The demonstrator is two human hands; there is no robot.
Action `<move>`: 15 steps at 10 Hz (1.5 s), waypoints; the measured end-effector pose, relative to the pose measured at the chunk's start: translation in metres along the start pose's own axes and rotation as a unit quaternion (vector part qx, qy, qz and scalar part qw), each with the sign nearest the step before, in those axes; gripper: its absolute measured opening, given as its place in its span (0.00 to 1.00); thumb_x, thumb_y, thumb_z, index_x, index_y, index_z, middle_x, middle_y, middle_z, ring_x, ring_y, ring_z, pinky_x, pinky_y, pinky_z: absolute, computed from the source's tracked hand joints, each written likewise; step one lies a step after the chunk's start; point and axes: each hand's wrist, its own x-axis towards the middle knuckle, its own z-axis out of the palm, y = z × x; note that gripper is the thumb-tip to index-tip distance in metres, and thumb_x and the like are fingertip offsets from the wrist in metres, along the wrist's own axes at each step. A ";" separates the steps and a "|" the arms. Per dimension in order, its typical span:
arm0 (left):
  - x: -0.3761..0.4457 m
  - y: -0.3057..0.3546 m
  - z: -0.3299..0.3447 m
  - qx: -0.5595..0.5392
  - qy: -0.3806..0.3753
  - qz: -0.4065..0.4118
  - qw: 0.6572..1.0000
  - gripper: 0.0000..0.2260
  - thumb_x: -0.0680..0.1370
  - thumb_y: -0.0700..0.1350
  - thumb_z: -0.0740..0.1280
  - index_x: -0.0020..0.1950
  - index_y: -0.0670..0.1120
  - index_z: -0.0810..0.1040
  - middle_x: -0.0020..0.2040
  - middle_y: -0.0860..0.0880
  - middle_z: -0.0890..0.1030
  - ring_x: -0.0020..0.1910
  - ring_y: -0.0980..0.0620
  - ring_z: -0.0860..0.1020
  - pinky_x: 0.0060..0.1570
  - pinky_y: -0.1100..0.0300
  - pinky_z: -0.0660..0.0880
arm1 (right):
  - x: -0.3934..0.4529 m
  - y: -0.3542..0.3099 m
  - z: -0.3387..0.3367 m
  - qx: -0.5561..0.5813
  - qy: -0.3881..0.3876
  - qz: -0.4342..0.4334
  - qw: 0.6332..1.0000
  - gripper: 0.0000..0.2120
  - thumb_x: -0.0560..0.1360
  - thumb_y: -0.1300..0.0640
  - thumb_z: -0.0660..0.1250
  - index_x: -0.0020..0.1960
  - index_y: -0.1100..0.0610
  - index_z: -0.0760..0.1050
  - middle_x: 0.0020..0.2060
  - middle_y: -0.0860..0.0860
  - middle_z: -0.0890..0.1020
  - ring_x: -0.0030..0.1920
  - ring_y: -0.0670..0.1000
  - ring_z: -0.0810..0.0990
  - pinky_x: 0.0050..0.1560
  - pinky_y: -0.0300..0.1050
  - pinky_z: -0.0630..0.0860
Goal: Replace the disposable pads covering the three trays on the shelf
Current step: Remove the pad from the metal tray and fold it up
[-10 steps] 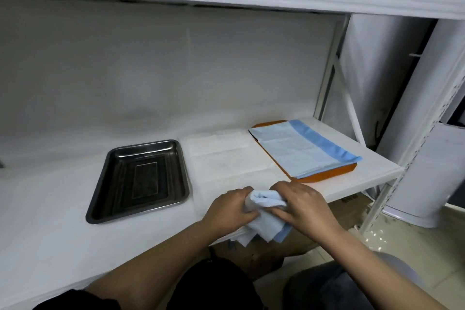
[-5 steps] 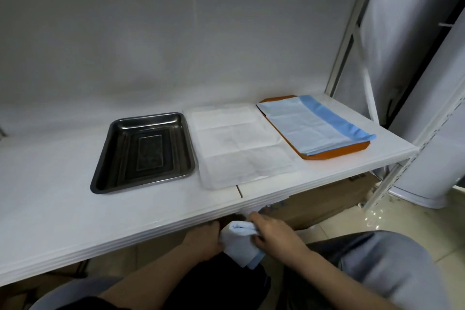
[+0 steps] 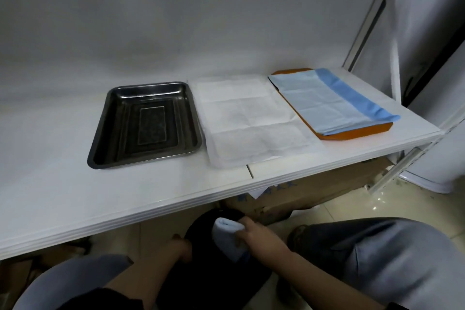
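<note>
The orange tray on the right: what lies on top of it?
A light blue pad with a darker blue border covers most of the orange tray. Only the tray's rim shows at the front and back corner; its inside surface is hidden.

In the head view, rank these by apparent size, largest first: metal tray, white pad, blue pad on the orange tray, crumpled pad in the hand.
1. white pad
2-3. metal tray and blue pad: look alike, unranked
4. crumpled pad, gripped by the right hand
</note>
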 end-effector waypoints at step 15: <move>0.085 0.109 -0.047 -0.232 0.130 0.172 0.948 0.24 0.79 0.45 0.60 0.75 0.46 0.61 0.78 0.41 0.47 0.76 0.44 0.56 0.73 0.58 0.56 | -0.003 0.112 0.053 0.037 -0.162 0.221 0.961 0.23 0.81 0.59 0.54 0.76 0.57 0.57 0.71 0.60 0.59 0.68 0.62 0.63 0.65 0.53 0.67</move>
